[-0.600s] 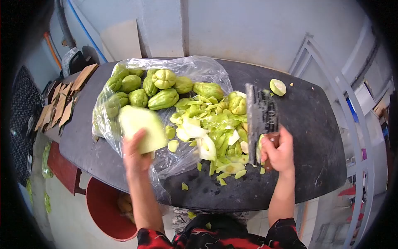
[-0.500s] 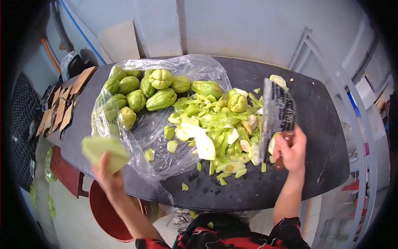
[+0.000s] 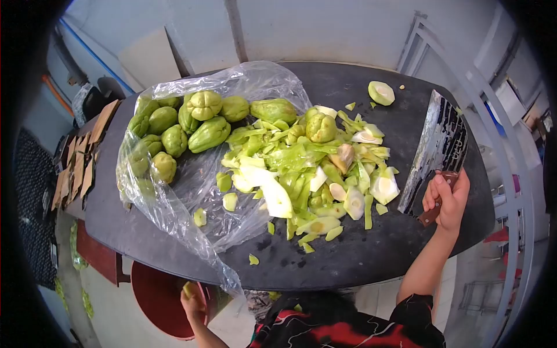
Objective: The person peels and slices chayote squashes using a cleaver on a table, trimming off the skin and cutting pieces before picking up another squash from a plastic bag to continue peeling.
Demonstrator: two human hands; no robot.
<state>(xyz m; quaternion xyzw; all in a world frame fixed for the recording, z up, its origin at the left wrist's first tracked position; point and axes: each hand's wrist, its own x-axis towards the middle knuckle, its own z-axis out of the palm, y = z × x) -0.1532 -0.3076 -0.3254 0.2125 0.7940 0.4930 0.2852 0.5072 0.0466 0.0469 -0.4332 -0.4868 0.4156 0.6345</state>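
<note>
The table (image 3: 348,261) is carrying a clear plastic bag (image 3: 174,211), with whole green chayotes (image 3: 210,134) lying in and on it and peelings (image 3: 301,168) spreading beside them. The left grip (image 3: 195,306) is now reaching down over the red bin (image 3: 152,296), having left the bag's near edge, where it was holding a pale chayote piece up; the piece is thus moving away from the peelings. Its fingers are curling beside something yellow-green (image 3: 188,287); whether they are holding it, I cannot tell. The right grip (image 3: 449,202) is closing firmly around the cleaver (image 3: 432,151), which is now standing farther right, clear of the peelings.
</note>
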